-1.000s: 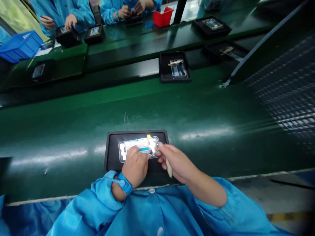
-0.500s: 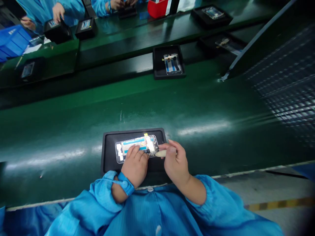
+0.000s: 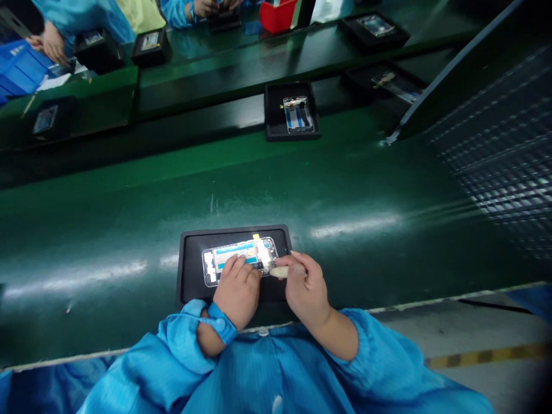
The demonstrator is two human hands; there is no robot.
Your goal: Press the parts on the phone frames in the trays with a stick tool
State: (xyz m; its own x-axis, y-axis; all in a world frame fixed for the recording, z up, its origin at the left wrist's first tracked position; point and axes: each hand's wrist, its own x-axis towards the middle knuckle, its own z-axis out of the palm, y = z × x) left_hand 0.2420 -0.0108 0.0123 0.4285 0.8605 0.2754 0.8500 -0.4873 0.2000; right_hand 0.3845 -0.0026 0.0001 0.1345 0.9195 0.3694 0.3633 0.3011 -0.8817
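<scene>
An opened smartphone with blue strips and bright metal areas lies in a black foam tray in front of me. My left hand rests on the phone's near side, its fingers lying on the phone with nothing in their grip. A blue wrist strap is around that wrist. My right hand is closed at the phone's right end, pinching a cream-coloured pointed stick. The stick's tip is at the near right corner of the phone; whether it touches cannot be made out. A yellow tab sticks out at the phone's far edge.
Beyond the green bench stands another black tray with an open phone. A slanted panel rises at right. Co-workers' hands, a blue bin and a red bin are across the line.
My right hand and the stick have shifted slightly left and down over the phone's corner. My left hand stays put. At top left, a co-worker's hand has left a black tray.
</scene>
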